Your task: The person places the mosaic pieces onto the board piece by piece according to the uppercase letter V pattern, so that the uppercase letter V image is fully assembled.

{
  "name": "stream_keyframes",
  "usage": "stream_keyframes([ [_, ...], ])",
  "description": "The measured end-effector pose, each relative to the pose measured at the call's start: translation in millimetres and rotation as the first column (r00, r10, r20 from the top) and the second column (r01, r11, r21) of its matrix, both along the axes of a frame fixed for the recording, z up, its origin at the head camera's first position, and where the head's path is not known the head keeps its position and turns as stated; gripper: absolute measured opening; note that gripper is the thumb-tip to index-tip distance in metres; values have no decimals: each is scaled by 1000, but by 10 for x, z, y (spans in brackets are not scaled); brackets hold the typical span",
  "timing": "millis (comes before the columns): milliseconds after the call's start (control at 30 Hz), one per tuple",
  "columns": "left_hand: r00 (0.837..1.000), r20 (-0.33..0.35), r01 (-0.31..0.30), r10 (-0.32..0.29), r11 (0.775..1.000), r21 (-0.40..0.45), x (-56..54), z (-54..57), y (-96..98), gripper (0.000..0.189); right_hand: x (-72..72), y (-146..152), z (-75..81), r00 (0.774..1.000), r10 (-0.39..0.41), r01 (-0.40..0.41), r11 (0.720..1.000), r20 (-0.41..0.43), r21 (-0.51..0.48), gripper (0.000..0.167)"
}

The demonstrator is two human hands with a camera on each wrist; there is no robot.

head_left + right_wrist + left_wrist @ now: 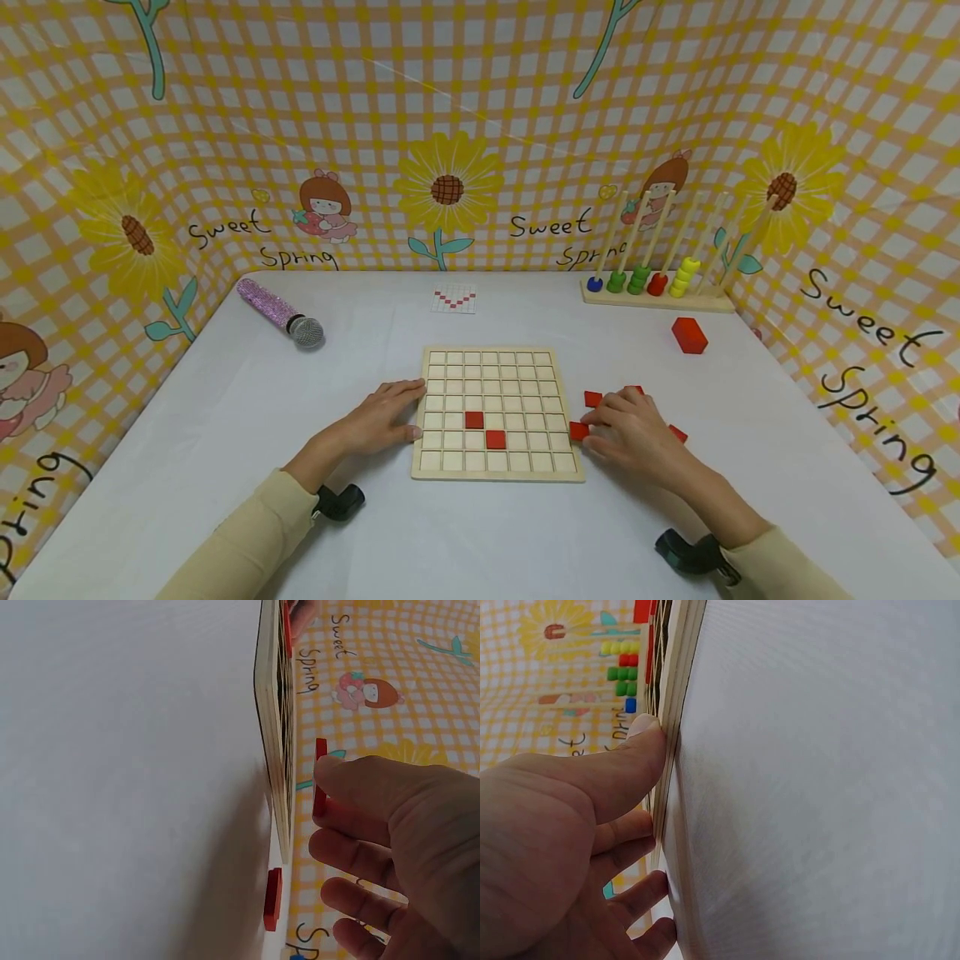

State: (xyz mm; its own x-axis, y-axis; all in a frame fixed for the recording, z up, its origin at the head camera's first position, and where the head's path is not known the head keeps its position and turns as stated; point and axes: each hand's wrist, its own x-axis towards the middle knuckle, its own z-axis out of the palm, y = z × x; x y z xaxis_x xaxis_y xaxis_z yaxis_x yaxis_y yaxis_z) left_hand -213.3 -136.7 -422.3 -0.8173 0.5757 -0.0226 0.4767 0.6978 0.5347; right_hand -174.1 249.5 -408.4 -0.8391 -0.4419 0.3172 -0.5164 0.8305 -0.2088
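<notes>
A wooden grid board [522, 406] lies on the white table with two red square tiles in its cells, one tile [474, 420] up and left of the other tile [496, 439]. At its left edge my left hand [380, 417] rests thumb and fingertips, fingers loosely extended; the left wrist view shows the thumb [641, 742] against the rim. Beside the right edge, my right hand [628, 432] pinches a red tile [320, 776] between thumb and index finger, raised off the table. More red tiles, such as one tile [593, 399], lie around that hand, partly hidden by it.
A small pattern card [453, 299] lies behind the board. A glittery microphone [281, 313] is at the back left. At the back right stand a bead abacus [657, 302] and a red block [689, 335]. Checked cloth [450, 100] walls the table's back and sides.
</notes>
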Motion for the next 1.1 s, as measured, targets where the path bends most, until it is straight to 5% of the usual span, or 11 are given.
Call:
stream_keyframes([
  [700,1000,4,4,-4,1000,1,-9,3,-1,67,-130,-391,67,999,31,-31,999,15,21,26],
  [1100,1000,-12,10,-10,1000,7,-14,-17,-10,66,-175,-610,92,993,119,-119,993,-18,13,23],
])
